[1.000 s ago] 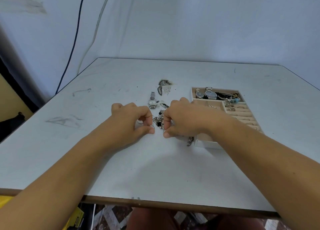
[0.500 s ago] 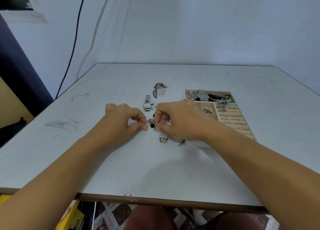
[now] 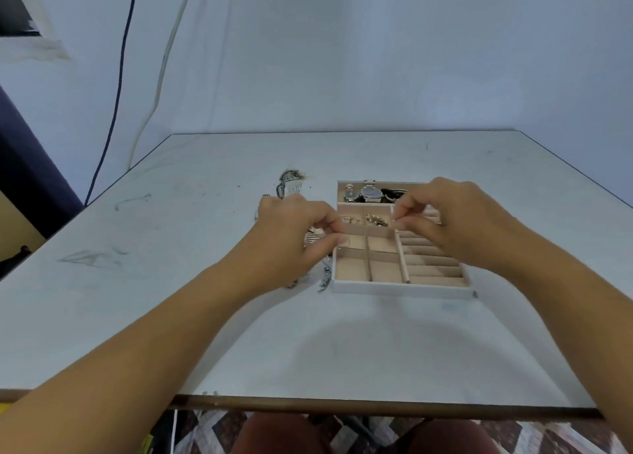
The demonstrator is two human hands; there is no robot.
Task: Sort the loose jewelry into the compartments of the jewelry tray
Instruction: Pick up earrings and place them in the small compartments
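1. The jewelry tray point(image 3: 404, 289) stands on the desk point(image 3: 205, 316), right of the frame's centre.
2. Done so far: watches point(image 3: 370, 193) fill the long compartment at the tray's upper edge, and small pieces point(image 3: 376, 220) lie in the two small compartments just below it.
3. Not yet filled: the four small compartments at the tray's lower left look bare. What sits in the ring rolls point(image 3: 431, 258) is mostly hidden by the right forearm.
4. Still to sort: loose jewelry point(image 3: 290, 181) lies above the left hand, and a silver chain point(image 3: 323, 280) lies just beside the tray's lower left corner.
5. The left hand point(image 3: 294, 238) and right hand point(image 3: 455, 220) hover over the tray. Each grip is pinched thumb to forefinger, but whether a fine piece is held cannot be told.
6. Judged progress: roughly midway.
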